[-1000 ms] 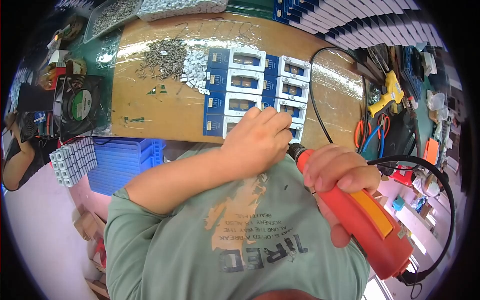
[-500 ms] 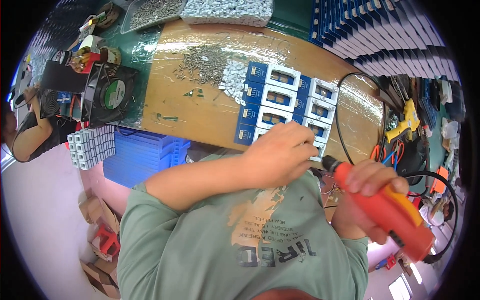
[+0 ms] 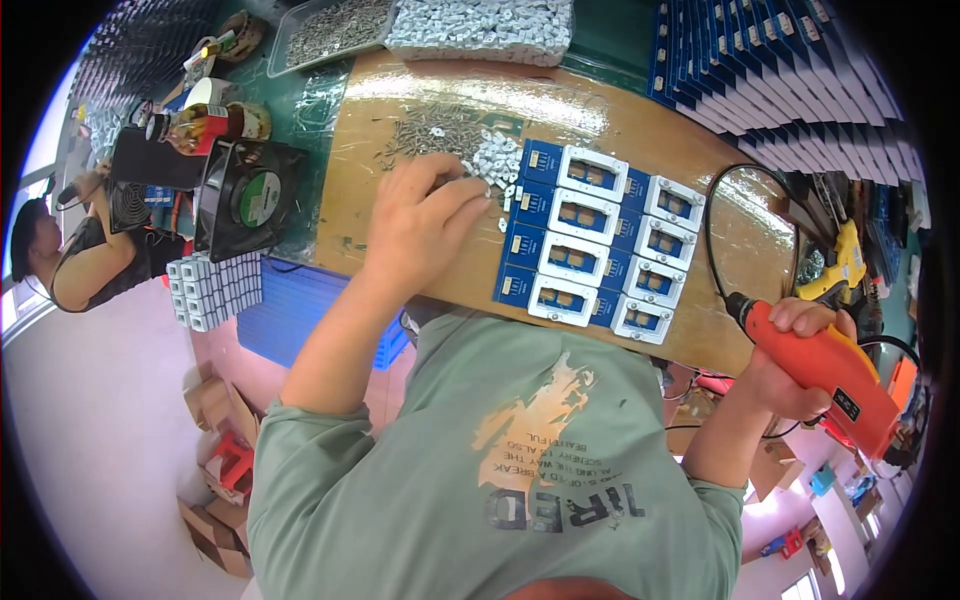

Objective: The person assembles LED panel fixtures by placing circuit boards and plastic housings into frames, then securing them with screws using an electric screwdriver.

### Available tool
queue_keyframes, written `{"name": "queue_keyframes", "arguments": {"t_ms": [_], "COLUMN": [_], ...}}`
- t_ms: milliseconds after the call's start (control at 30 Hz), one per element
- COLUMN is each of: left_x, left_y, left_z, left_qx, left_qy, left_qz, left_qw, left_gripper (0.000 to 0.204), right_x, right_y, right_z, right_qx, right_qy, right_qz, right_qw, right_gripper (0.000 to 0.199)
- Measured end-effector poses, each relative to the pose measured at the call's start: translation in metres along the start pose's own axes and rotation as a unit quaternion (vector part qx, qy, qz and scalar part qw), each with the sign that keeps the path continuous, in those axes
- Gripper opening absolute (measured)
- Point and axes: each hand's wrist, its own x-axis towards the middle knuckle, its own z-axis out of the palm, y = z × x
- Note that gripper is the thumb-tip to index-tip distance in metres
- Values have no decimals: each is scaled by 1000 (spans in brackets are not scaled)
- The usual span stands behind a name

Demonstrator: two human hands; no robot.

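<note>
My left hand (image 3: 418, 222) reaches over the wooden board (image 3: 640, 130) and rests, fingers curled, on a heap of small screws (image 3: 425, 140) and white plastic pieces (image 3: 492, 160); whether it holds any I cannot tell. My right hand (image 3: 790, 350) grips an orange electric screwdriver (image 3: 830, 375) at the board's right edge, its tip pointing up-left, clear of the parts. Between the hands lie two rows of blue circuit boards with white frames (image 3: 590, 235).
A black fan (image 3: 250, 200) and stacked white parts (image 3: 215, 290) stand to the left, above a blue crate (image 3: 300, 320). Trays of white parts (image 3: 480, 25) and blue boards (image 3: 780, 60) line the back. A yellow tool (image 3: 845, 265) lies right. Another person (image 3: 75, 260) sits far left.
My left hand has left the blue boards and moved left and away to the screw heap. My right hand has drawn the screwdriver off to the right.
</note>
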Motion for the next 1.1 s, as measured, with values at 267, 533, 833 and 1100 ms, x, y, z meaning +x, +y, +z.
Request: {"name": "queue_keyframes", "arguments": {"t_ms": [267, 533, 833, 1100], "left_x": [25, 7, -22, -30], "left_y": [-20, -14, 30, 24], "left_z": [-14, -8, -4, -6], "left_qx": [37, 25, -4, -15], "left_qy": [63, -97, -90, 1], "left_qz": [-97, -68, -123, -66], "left_qw": [993, 993, 988, 998], "left_gripper": [42, 69, 74, 21], "right_x": [0, 1, 3, 2], "right_y": [1, 1, 2, -5], "right_z": [-1, -1, -1, -5], "right_qx": [-6, 19, 8, 8], "right_qy": [-14, -10, -24, -17], "right_qz": [-1, 23, 10, 10], "right_qw": [1000, 999, 1000, 1000], "right_gripper": [93, 93, 94, 97]}}
